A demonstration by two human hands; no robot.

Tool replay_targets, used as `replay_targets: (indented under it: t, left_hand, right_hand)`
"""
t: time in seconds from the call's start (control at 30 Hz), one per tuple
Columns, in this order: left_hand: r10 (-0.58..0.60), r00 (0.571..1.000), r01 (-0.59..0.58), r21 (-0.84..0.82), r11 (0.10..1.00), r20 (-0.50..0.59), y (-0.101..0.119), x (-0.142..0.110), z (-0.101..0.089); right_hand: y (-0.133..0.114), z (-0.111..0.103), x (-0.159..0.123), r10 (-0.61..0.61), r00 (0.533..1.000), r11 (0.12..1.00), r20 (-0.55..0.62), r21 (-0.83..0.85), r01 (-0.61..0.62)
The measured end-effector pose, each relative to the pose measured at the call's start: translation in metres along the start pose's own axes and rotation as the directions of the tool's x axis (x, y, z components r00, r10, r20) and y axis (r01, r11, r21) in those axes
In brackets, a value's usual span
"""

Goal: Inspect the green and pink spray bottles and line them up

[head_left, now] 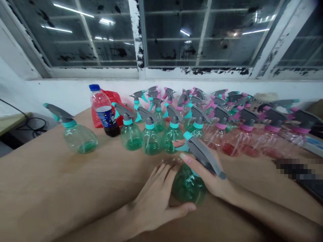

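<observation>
A green spray bottle [189,186] with a grey and turquoise trigger head stands tilted on the table in front of me. My right hand [213,178] is wrapped around its neck, just below the spray head. Against the left side of the bottle's round body lies my left hand [157,195], its fingers along the far side and its thumb along the near side. Just beyond my hands are more green spray bottles [151,143] with turquoise collars. To their right stand pink spray bottles [233,143] with pink collars.
Apart at the left stands another green spray bottle [79,137]. A soda bottle [106,116] with dark liquid is beside a red plastic bag [94,117]. A partly blurred dark object [302,174] lies at the right. Windows [164,37] rise behind the wooden table [58,181].
</observation>
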State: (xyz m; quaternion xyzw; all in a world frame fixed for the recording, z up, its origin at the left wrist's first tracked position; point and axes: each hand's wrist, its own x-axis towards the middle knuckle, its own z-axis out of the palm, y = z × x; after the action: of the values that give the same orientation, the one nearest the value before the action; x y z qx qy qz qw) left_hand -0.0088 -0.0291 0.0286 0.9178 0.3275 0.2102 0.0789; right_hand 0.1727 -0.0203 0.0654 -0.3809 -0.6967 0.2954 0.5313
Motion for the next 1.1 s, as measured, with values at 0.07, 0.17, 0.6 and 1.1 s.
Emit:
replay_targets:
  t: [0.07, 0.17, 0.6, 1.1]
  left_hand:
    - [-0.035, 0.999, 0.035, 0.022, 0.999, -0.012, 0.002, -0.009, -0.007]
    - [-0.082, 0.995, 0.084, 0.044, 0.995, -0.056, 0.004, -0.027, -0.018]
    - [-0.330, 0.899, 0.340, -0.017, 0.940, -0.287, -0.024, -0.114, -0.059]
    - [-0.285, 0.816, 0.490, 0.339, 0.803, -0.503, -0.142, -0.106, -0.098]
  right_hand:
    - [-0.007, 0.013, -0.001, -0.013, 1.000, 1.000, 0.014, 0.015, 0.013]
    - [-0.018, 0.035, -0.002, -0.044, 0.997, 0.998, 0.063, 0.044, 0.041]
    - [-0.044, 0.122, 0.015, -0.163, 0.936, 0.985, 0.312, -0.011, 0.175]
    - [-0.038, 0.124, 0.119, -0.467, 0.863, 0.485, 0.191, -0.761, 0.431]
